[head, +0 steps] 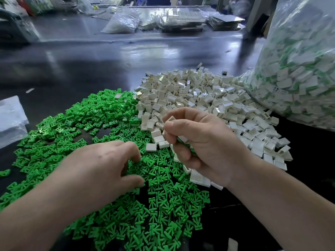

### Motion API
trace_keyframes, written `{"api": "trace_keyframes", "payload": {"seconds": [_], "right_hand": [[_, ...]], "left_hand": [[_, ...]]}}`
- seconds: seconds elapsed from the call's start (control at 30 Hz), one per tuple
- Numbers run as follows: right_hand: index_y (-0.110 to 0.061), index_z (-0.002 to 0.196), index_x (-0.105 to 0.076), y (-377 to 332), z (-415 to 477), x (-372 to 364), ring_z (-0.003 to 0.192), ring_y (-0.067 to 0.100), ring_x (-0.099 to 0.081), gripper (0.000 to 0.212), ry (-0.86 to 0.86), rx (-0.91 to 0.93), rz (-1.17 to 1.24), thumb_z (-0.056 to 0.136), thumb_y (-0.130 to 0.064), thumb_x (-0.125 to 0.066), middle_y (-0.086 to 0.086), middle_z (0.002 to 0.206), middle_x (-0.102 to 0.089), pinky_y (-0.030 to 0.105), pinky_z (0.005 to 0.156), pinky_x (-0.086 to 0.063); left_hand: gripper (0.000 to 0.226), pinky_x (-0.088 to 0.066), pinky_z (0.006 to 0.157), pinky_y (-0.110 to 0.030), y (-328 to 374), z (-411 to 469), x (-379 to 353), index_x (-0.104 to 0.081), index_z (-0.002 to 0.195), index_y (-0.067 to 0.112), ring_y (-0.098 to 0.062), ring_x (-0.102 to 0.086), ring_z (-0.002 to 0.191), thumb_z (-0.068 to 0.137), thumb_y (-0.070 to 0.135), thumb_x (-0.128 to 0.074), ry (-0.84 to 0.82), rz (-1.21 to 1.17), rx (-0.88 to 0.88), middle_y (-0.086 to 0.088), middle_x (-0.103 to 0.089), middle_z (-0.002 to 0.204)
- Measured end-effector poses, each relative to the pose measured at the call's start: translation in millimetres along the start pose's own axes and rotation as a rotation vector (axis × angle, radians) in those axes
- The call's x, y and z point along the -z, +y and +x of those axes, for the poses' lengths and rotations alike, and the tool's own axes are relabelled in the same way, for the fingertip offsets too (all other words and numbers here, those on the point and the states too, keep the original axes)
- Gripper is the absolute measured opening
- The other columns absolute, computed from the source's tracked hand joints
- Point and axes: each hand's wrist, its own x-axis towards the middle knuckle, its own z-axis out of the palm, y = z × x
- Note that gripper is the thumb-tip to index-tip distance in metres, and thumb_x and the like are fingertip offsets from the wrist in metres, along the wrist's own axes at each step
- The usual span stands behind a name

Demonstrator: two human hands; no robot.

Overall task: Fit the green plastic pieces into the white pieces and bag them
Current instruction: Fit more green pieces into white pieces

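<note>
A wide heap of green plastic pieces [101, 115] covers the dark table at the left and front. Beside it on the right lies a heap of white pieces [204, 95]. My left hand [101, 165] is low over the green heap, its thumb and curled fingertips down among the pieces; whether it holds one is hidden. My right hand [197, 140] hovers between the two heaps and grips several white pieces [170, 119], one pinched between thumb and forefinger, with a little green showing inside the fist.
A big clear bag [299, 69] full of fitted white and green pieces stands at the right. Flat clear bags [10, 116] lie at the left edge. Farther back, the dark table [90, 69] bears more bags and stacked trays [183, 20].
</note>
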Motion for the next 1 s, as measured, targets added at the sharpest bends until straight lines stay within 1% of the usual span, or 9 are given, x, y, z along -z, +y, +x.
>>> {"api": "trace_keyframes", "payload": {"seconds": [0.1,0.17,0.27,0.37,0.5,0.6,0.7,0.8,1.0], "right_hand": [[-0.02,0.092,-0.074,0.5,-0.1,-0.5,0.042,0.012,-0.039,0.015,-0.016,-0.053,0.023,0.09,-0.008,-0.066,0.004,0.068,-0.055,0.015,0.035,-0.027],[-0.019,0.095,-0.075,1.0,-0.5,-0.5,0.043,0.012,-0.039,0.017,0.001,-0.098,0.015,0.092,-0.007,-0.063,0.004,0.067,-0.055,0.016,0.035,-0.026],[-0.012,0.1,-0.074,0.8,-0.9,-0.3,0.045,0.012,-0.042,0.018,0.012,-0.148,-0.016,0.095,-0.009,-0.056,0.003,0.07,-0.057,0.018,0.036,-0.027],[-0.01,0.097,-0.074,0.7,-1.2,-1.1,0.045,0.012,-0.044,0.02,0.001,-0.159,-0.045,0.097,-0.01,-0.055,0.004,0.072,-0.059,0.018,0.036,-0.03],[-0.011,0.096,-0.072,-0.4,-1.9,-2.1,0.044,0.011,-0.044,0.013,-0.025,-0.139,-0.017,0.097,-0.009,-0.059,0.005,0.072,-0.062,0.017,0.035,-0.03],[-0.015,0.1,-0.074,-1.0,-2.2,-0.8,0.044,0.011,-0.045,0.013,-0.029,-0.141,-0.028,0.097,-0.014,-0.062,0.003,0.071,-0.061,0.017,0.034,-0.031],[-0.014,0.103,-0.075,-1.5,-2.1,0.0,0.045,0.012,-0.046,0.019,-0.006,-0.157,-0.036,0.097,-0.009,-0.058,0.004,0.072,-0.062,0.018,0.036,-0.032],[-0.014,0.101,-0.075,-2.6,-2.0,-0.7,0.046,0.012,-0.046,0.024,0.009,-0.172,-0.049,0.095,-0.004,-0.054,0.003,0.071,-0.062,0.018,0.037,-0.031],[-0.014,0.094,-0.067,-2.4,-4.9,-2.8,0.045,0.01,-0.047,0.005,-0.05,-0.134,-0.11,0.097,-0.014,-0.063,0.0,0.071,-0.065,0.017,0.035,-0.033]], "left_hand": [[0.027,-0.031,0.055,-0.013,3.7,4.3,-5.4,-0.049,0.102,0.05,0.006,-0.048,0.069,0.079,0.065,-0.05,0.045,0.041,-0.066,0.027,-0.053,0.085],[0.018,-0.034,0.05,-0.018,5.1,5.8,-7.8,-0.062,0.096,0.04,-0.004,-0.054,0.063,0.079,0.048,-0.06,0.095,0.044,-0.12,0.021,-0.057,0.081],[0.014,-0.04,0.047,-0.025,4.5,6.5,-13.5,-0.069,0.092,0.031,-0.012,-0.058,0.058,0.078,0.032,-0.066,0.169,0.047,-0.169,0.014,-0.062,0.078],[0.013,-0.045,0.051,-0.027,1.5,8.4,-17.2,-0.068,0.095,0.032,-0.012,-0.06,0.063,0.085,0.028,-0.064,0.218,-0.016,-0.107,0.015,-0.065,0.082],[0.01,-0.04,0.053,-0.014,-2.2,10.7,-17.9,-0.059,0.092,0.04,0.003,-0.058,0.065,0.085,0.039,-0.067,0.3,-0.246,0.048,0.022,-0.06,0.07],[0.016,-0.042,0.053,-0.013,-1.5,11.7,-18.8,-0.06,0.091,0.041,0.004,-0.061,0.076,0.079,0.045,-0.07,0.335,-0.438,0.09,0.025,-0.064,0.082],[0.022,-0.054,0.058,-0.015,0.3,12.3,-18.0,-0.063,0.096,0.045,-0.002,-0.067,0.072,0.075,0.047,-0.068,0.339,-0.676,0.123,0.02,-0.069,0.083],[0.025,-0.054,0.06,-0.014,3.7,13.5,-15.8,-0.068,0.096,0.043,-0.008,-0.071,0.07,0.072,0.036,-0.072,0.329,-0.954,0.135,0.007,-0.074,0.08],[0.02,-0.055,0.054,-0.023,7.1,15.6,-12.2,-0.074,0.089,0.024,-0.026,-0.073,0.075,0.07,0.029,-0.074,0.319,-1.345,0.146,-0.011,-0.076,0.086]]}}
